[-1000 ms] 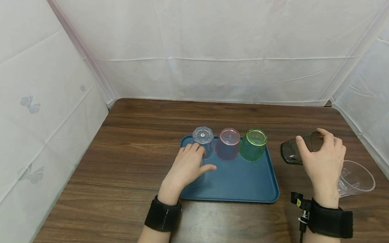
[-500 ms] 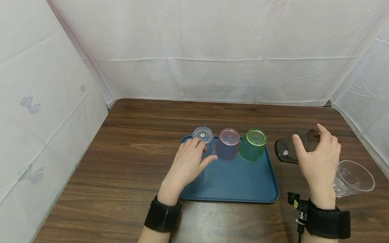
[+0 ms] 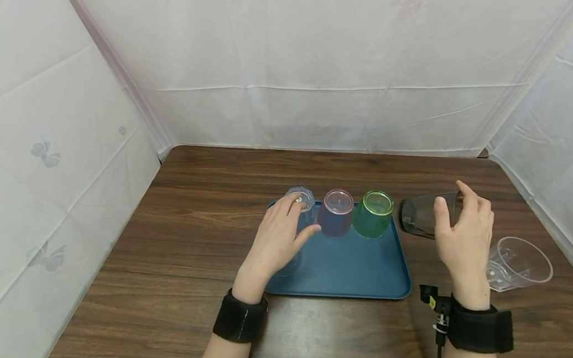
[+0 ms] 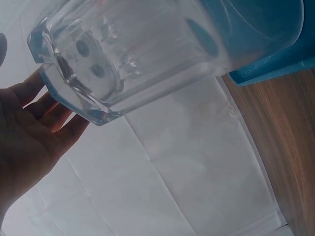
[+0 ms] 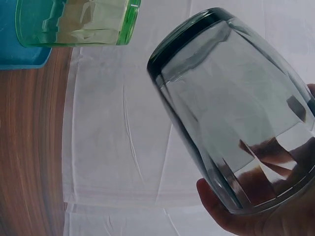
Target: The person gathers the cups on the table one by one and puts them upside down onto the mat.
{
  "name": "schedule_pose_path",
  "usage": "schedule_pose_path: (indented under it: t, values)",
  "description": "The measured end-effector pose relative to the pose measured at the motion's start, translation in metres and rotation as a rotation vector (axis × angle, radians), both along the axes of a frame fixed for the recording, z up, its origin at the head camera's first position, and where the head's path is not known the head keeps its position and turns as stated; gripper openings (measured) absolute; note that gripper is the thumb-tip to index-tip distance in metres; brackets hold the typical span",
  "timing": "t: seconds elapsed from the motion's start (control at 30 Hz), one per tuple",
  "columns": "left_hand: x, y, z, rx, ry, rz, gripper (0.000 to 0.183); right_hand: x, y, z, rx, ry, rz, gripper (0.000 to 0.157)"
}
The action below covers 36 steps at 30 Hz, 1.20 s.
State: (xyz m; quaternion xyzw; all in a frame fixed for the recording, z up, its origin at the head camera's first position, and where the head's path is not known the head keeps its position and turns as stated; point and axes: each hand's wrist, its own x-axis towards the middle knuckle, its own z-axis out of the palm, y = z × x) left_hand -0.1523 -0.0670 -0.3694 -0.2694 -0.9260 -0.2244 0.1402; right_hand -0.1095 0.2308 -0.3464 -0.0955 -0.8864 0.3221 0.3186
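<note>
My right hand [image 3: 467, 238] holds a dark grey glass [image 3: 419, 217] near its rim. The glass is tipped sideways, base pointing left, just right of the tray. In the right wrist view the grey glass [image 5: 221, 108] fills the middle, with fingers around its rim end. Over the left of the blue tray [image 3: 353, 274], my left hand [image 3: 281, 240] has relaxed fingers, spread thumb. Its fingertips overlap an upturned clear glass [image 3: 309, 216]; another clear glass [image 3: 292, 264] is partly hidden beneath the hand. The left wrist view shows fingers [image 4: 34, 132] beside a clear glass [image 4: 147, 54].
An upturned pink glass [image 3: 336, 220] and an upturned green glass [image 3: 373, 220] stand along the tray's back edge. Right of the right forearm, a clear tumbler [image 3: 522, 268] lies on its side on the wooden table [image 3: 208, 206]. White sheeting [image 3: 308, 61] encloses the back and sides.
The right hand has moved a little left with the grey glass, bringing it closer to the tray. The left hand has shifted slightly forward over the back-left clear glass.
</note>
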Motion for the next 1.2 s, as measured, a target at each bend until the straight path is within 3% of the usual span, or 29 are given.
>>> schedule_pose_path:
  t: [0.6,0.87,1.2]
  values:
    - [0.0,-0.001,0.002,0.121,0.077,-0.022,0.081,-0.004,-0.005,-0.003,-0.042,0.059,0.074,0.047]
    - [0.001,-0.002,0.004,0.157,0.063,-0.017,0.083,-0.002,-0.01,-0.001,-0.065,0.081,0.104,0.044]
    - [0.002,-0.002,0.007,0.228,0.154,-0.061,0.075,-0.001,-0.018,0.003,-0.106,0.094,0.145,0.041]
